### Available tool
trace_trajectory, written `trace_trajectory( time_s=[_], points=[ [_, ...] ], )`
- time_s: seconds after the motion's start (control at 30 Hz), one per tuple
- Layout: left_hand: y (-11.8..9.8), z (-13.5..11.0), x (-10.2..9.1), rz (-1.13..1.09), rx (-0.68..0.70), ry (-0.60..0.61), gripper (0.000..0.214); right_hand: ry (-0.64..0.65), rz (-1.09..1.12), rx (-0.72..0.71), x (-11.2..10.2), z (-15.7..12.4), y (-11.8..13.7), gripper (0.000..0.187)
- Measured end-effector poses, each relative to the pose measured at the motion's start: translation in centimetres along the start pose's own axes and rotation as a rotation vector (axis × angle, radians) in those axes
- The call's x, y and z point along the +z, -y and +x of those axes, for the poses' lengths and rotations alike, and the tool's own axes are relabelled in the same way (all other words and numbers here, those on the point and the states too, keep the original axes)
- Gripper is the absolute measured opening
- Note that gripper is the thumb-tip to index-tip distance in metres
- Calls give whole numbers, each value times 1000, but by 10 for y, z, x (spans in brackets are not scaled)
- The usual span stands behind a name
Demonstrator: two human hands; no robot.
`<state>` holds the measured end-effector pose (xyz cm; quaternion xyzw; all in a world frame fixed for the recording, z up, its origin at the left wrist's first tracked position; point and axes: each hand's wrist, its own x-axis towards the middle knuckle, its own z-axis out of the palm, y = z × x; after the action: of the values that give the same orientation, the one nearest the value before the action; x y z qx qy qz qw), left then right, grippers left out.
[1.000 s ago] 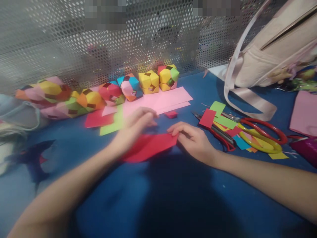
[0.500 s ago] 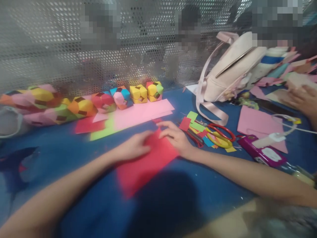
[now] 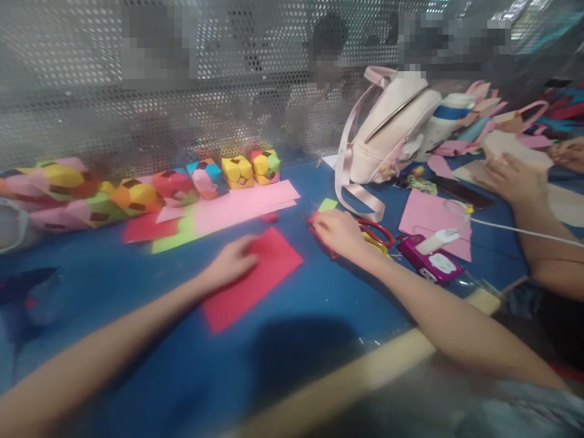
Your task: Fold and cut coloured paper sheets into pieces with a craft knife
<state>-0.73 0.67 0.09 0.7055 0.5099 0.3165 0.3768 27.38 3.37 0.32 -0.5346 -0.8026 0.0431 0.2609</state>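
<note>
Left hand [image 3: 232, 260] rests unclenched on red paper [image 3: 267, 271]; right hand [image 3: 338, 232] outstretched, grip unclear.

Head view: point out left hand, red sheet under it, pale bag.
Left hand [image 3: 233, 261], head view, back of the hand.
Red sheet [image 3: 262, 277], head view, its uncovered middle.
Pale bag [image 3: 398, 132], head view, its broad side.

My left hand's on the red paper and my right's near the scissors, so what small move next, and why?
I'd probably lift the red cutter gently upward: your right hand is right at it, the red scissor handle lies close beside, and your left hand rests on the red paper. Blur hides how your fingers grip it.
</note>
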Motion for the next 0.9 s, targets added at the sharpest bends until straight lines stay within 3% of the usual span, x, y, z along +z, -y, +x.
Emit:
trace_trajectory(
  time_s=[0.17, 0.33, 0.43, 0.57, 0.63, 0.73, 0.83, 0.9],
  points=[
    [5, -1, -4, 59, -31, 38, 44, -27, 24, 28, -25, 2, -11, 26],
    [6, -1, -5, 47, -64, 61, 44, 61, 0, 35, -51, -8, -37, 26],
    [6, -1, -4, 63, -75, 69, 44, 90, -6, -6, -57, -13, -38, 28],
    [5, 0, -3, 88, -67, 73, 43, -26, 218, -93, -47, -19, -1, 28],
    [0, 0, -2, 83, -46, 74, 40, 37, 393, -4, -34, -24, 25, 25],
    [-10, -4, 3, 81, 7, 91, 38, 154, 541, 116, -12, -30, 51, 39],
    [-18, -9, 7, 101, 66, 129, 35, 206, 588, 198, 2, -31, 54, 37],
    [-17, -9, 5, 98, 59, 138, 35, 170, 613, 230, 5, -30, 48, 33]
  ],
)
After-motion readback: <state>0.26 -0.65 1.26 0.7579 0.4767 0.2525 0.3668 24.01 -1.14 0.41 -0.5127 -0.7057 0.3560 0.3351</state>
